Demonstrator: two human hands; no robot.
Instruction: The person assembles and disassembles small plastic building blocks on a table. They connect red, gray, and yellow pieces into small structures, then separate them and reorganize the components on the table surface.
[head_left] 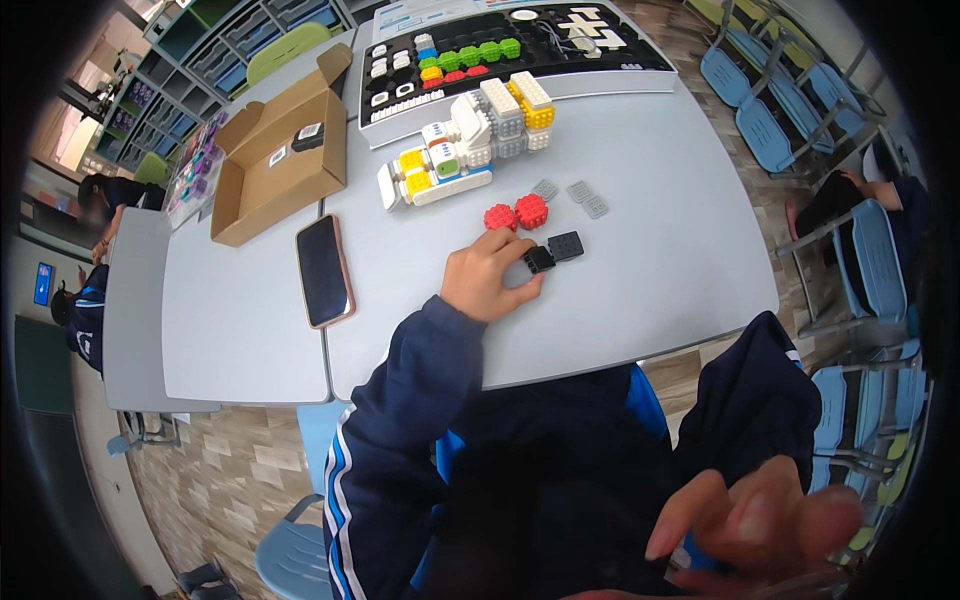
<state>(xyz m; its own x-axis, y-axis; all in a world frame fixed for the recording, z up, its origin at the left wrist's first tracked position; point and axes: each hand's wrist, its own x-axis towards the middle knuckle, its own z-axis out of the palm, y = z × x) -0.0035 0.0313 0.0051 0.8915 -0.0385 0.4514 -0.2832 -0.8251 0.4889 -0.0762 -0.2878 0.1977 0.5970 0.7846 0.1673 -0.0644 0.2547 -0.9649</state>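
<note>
Blue chairs (873,268) line the wood-patterned floor (265,465) beyond the right edge of a pale grey table (690,270), where someone sits working from the near edge. Their left hand (480,282) reaches in over that edge, thumb and forefinger pinched on a small black block (540,260). Just beside it, toward the right edge, lies a second black block (567,246); whether the two touch I can't tell. Two red studded blocks (516,212) sit past the fingertips, with thin grey plates (588,198) beyond them. Down off the near edge, the right hand (760,520) is raised, blurred and half curled; I can't tell whether it grips anything.

As I judge it, a careless sweep of that left wrist could scatter the red blocks or nudge the white-and-yellow brick model (470,145) nearer the far edge. A loose pinch might let the black block slip and skid off. Toward the left edge, a smartphone (325,270) lies across the table seam, where a swinging elbow could knock it.
</note>
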